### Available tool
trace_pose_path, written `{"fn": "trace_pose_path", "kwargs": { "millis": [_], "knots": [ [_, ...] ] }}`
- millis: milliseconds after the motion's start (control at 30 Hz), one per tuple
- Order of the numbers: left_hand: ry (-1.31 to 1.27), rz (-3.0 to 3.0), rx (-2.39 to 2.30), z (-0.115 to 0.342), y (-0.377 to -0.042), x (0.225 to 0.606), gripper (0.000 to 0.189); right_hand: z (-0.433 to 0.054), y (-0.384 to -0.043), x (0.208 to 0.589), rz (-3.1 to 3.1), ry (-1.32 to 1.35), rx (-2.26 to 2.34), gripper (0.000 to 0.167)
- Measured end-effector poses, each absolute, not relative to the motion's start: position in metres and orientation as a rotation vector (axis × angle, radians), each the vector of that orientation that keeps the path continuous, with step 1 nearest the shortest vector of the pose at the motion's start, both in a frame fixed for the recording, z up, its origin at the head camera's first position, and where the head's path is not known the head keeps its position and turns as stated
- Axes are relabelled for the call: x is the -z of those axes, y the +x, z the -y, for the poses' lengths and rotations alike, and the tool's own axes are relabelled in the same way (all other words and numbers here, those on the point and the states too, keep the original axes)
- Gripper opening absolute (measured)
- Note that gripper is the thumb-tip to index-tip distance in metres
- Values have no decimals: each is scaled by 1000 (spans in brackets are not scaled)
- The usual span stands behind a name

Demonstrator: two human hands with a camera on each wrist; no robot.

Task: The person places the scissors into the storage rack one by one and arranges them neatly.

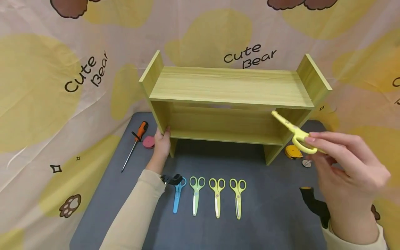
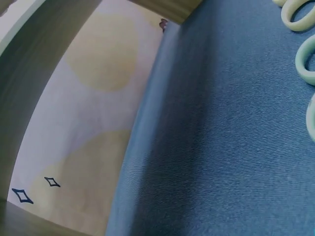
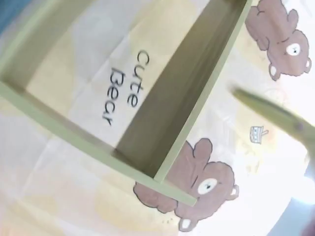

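A light wooden two-tier shelf stands over the grey table. My left hand grips the lower part of its left side panel, thumb to the front; the other fingers are hidden behind the panel. At the right, my right hand pinches yellow scissors by the handle loops. Their blades point up and left, overlapping the shelf's right end in the head view. The right wrist view shows the same scissors, blurred, beside the shelf frame. The left wrist view catches part of the shelf, without the hand.
In front of the shelf lie blue scissors, green scissors and two yellow pairs. An orange-black screwdriver and a pink round case are at left. A yellow tape measure and small disc are at right.
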State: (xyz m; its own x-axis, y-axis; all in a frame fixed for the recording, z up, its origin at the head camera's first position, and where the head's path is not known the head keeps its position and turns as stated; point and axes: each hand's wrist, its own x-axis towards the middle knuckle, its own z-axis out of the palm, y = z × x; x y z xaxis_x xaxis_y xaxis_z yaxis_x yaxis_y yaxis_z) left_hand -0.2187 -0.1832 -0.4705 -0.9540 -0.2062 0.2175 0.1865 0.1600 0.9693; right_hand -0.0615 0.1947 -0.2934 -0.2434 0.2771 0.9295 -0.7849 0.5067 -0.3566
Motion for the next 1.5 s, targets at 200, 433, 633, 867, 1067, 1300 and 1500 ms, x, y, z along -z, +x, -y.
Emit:
{"fn": "trace_pose_path", "kwargs": {
  "millis": [200, 433, 633, 867, 1067, 1300, 1500],
  "knots": [
    [-108, 1915, 1748, 174, -209, 482, 56, -189, -99, 287, 1408, 348, -987, 14],
    [-95, 2128, 1320, 167, -190, 485, 19, -200, -128, 299, 1636, 326, -844, 18],
    [43, 2390, 1282, 161, -196, 472, 34, -216, -140, 309, 1929, 274, -633, 18],
    [179, 2352, 1299, 149, -196, 476, 36, -218, -143, 313, 2208, 207, -423, 41],
    [204, 2356, 1259, 148, -195, 478, 35, -212, -141, 316, 2289, 160, -390, 55],
    [222, 2385, 1246, 149, -198, 475, 36, -213, -139, 316, 2306, 131, -408, 58],
    [221, 2389, 1257, 151, -197, 477, 35, -202, -121, 318, 2272, 147, -423, 69]
  ]
}}
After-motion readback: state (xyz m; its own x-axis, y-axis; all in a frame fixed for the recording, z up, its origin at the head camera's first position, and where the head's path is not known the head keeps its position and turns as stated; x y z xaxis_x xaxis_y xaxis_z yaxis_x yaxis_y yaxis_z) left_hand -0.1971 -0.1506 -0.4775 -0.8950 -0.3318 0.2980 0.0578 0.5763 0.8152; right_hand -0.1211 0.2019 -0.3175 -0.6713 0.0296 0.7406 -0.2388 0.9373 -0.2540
